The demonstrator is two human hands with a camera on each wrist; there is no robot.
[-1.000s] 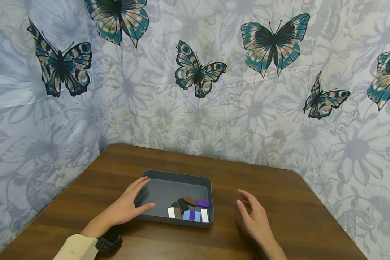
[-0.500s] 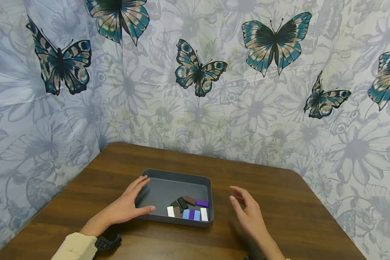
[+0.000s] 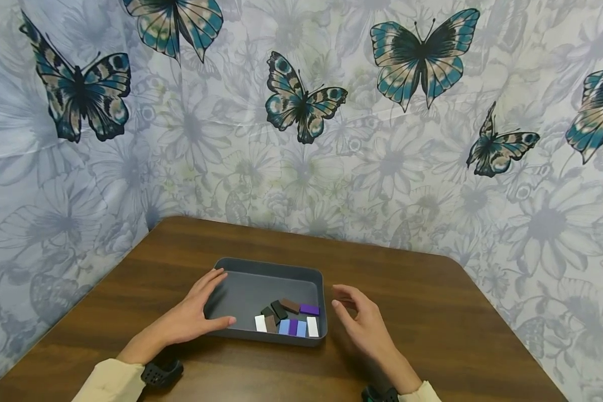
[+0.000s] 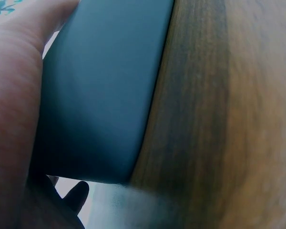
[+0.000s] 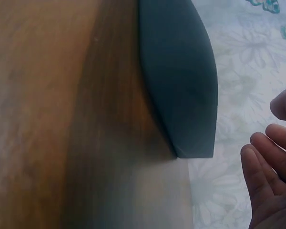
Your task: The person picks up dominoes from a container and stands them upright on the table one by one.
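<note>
A dark grey rectangular tray point(image 3: 241, 293) lies on the table. Small flat blocks are gathered in its front right part: white point(image 3: 260, 323), black point(image 3: 278, 309), brown point(image 3: 289, 305), light blue point(image 3: 284, 326) and purple point(image 3: 309, 309). My left hand point(image 3: 186, 318) spans the tray's left end, fingers spread along the side and thumb over the front rim. In the left wrist view, the tray's outer wall point(image 4: 105, 86) stands beside that hand. To the right of the tray is my right hand point(image 3: 367, 326), holding nothing, its fingers loosely bent and apart from the rim.
The brown wooden table point(image 3: 261, 377) reaches back to a wall cloth point(image 3: 392, 184) printed with flowers and butterflies. A dark band point(image 3: 162, 373) sits at my left wrist and another point(image 3: 379, 393) at my right, next to pale sleeves.
My right hand has moved left, closer to the tray's right side. The left hand keeps its place at the tray, and the blocks lie as before. The head view has shifted slightly.
</note>
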